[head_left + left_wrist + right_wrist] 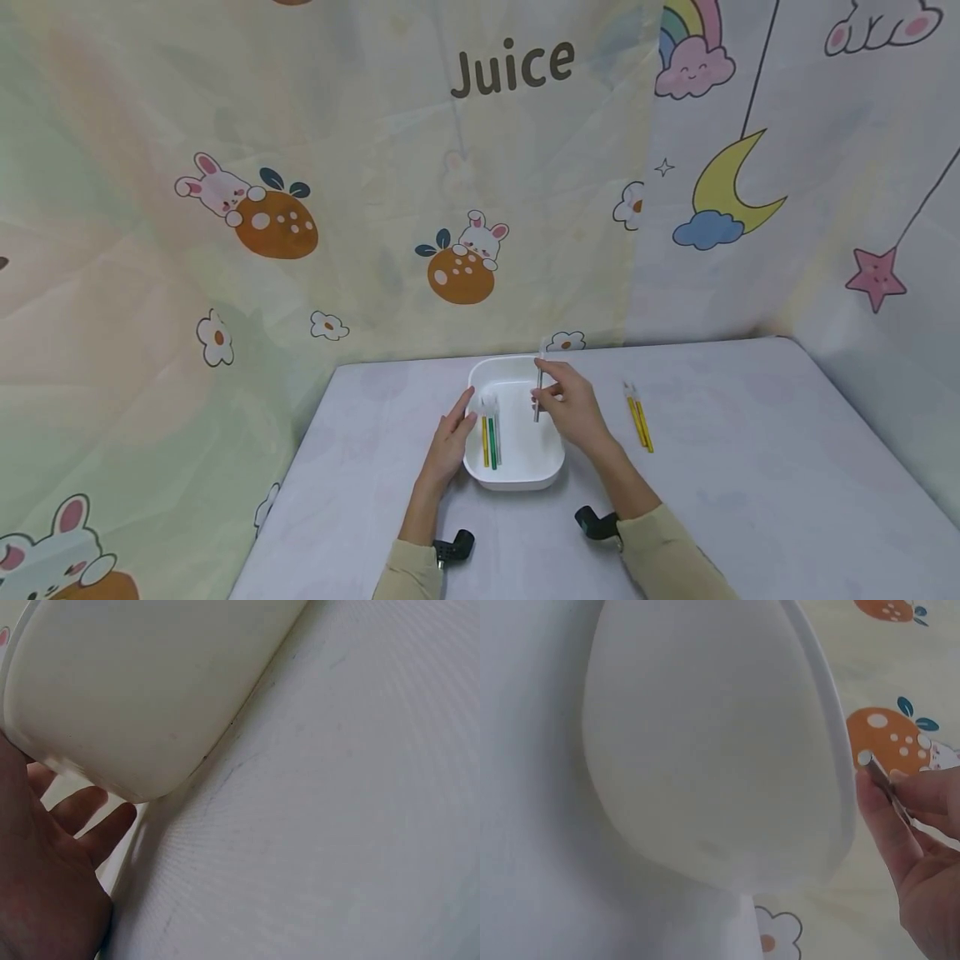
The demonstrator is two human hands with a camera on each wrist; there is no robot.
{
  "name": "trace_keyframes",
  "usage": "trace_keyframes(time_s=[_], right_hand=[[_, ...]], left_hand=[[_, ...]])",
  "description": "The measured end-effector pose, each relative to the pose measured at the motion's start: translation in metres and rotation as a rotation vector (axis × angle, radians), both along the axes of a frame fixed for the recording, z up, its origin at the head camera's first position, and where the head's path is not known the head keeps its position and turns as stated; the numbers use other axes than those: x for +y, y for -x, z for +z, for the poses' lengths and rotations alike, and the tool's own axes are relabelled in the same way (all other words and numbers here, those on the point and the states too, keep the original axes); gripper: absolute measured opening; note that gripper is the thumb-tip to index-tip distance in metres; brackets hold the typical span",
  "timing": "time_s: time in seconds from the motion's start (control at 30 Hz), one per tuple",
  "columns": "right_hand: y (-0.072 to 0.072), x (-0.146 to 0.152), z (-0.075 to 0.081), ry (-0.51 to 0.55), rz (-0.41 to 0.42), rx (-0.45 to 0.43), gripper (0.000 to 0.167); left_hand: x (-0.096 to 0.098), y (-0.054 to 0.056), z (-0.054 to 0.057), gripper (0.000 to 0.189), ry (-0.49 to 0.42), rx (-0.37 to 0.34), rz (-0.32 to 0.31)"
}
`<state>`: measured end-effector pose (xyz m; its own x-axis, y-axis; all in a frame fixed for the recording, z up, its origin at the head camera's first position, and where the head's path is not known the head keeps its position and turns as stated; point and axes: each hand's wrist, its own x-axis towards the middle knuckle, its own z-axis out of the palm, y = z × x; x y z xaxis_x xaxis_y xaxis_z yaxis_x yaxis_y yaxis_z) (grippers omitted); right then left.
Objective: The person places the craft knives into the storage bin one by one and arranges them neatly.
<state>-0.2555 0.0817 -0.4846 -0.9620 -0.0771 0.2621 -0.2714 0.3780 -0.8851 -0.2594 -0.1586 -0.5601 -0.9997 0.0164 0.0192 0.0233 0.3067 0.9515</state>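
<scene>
A white tray [525, 458] stands on the table. My left hand [447, 442] holds its left side, the thumb over the rim; in the left wrist view the fingers [109, 832] lie against its outer wall. Inside, at the left, a yellow pen-like stick [485, 442], a green one [492, 454] and a greyish one [498, 446] lie side by side, their upper parts pale. My right hand [573, 408] pinches a slim silver pen-like stick [537, 400] above the tray's right side. Its round end shows in the right wrist view, between thumb and fingers [885, 825].
Two yellow pen-like sticks [641, 425] lie together on the white tabletop [750, 467], right of the tray. A printed cloth backdrop [375, 208] rises behind the table's far edge. A black wrist camera sits at each cuff.
</scene>
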Motion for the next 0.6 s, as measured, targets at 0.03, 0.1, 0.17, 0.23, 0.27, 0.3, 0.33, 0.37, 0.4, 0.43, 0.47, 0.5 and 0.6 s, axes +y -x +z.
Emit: trace_keyframes(time_s=[0.03,0.1,0.17,0.23,0.27,0.3,0.33,0.37,0.4,0.43,0.47,0.5,0.6], right_hand=[[0.000,-0.002,0.001,-0.010,-0.001,0.004,0.059],[0.000,-0.005,0.002,-0.025,-0.001,0.014,0.058],[0.000,-0.009,0.002,-0.034,0.004,0.016,0.057],[0.001,-0.012,0.001,-0.047,0.009,0.007,0.057],[0.001,-0.014,0.001,-0.054,0.012,0.003,0.057],[0.001,-0.016,0.001,-0.060,0.015,-0.004,0.057],[0.001,-0.017,0.000,-0.066,0.017,-0.010,0.057],[0.001,-0.019,0.000,-0.073,0.018,-0.013,0.057],[0.002,-0.021,0.000,-0.078,0.019,-0.015,0.057],[0.002,-0.023,0.000,-0.083,0.017,-0.018,0.057],[0.002,-0.025,0.000,-0.086,0.015,-0.018,0.057],[0.002,-0.027,0.001,-0.087,0.013,-0.021,0.056],[0.003,-0.031,0.001,-0.099,0.009,-0.029,0.056]], left_hand=[[0.000,0.000,0.000,0.048,0.000,-0.003,0.002],[0.000,-0.001,0.001,0.048,-0.003,-0.005,0.002],[0.001,0.000,0.001,0.048,0.001,-0.011,0.003],[0.001,0.000,0.001,0.048,0.001,-0.012,0.004],[0.001,0.000,0.001,0.048,0.000,-0.013,0.004],[0.001,0.000,0.001,0.048,0.001,-0.017,0.007],[0.001,0.000,0.001,0.048,0.001,-0.017,0.008],[0.001,0.000,0.001,0.048,0.001,-0.017,0.008],[0.001,0.000,0.002,0.047,-0.001,-0.017,0.008],[0.000,0.000,0.002,0.047,-0.001,-0.019,0.009],[0.000,-0.001,0.002,0.048,-0.003,-0.021,0.008],[0.000,-0.001,0.002,0.048,-0.002,-0.021,0.007],[0.000,-0.001,0.002,0.048,-0.005,-0.024,0.003]])
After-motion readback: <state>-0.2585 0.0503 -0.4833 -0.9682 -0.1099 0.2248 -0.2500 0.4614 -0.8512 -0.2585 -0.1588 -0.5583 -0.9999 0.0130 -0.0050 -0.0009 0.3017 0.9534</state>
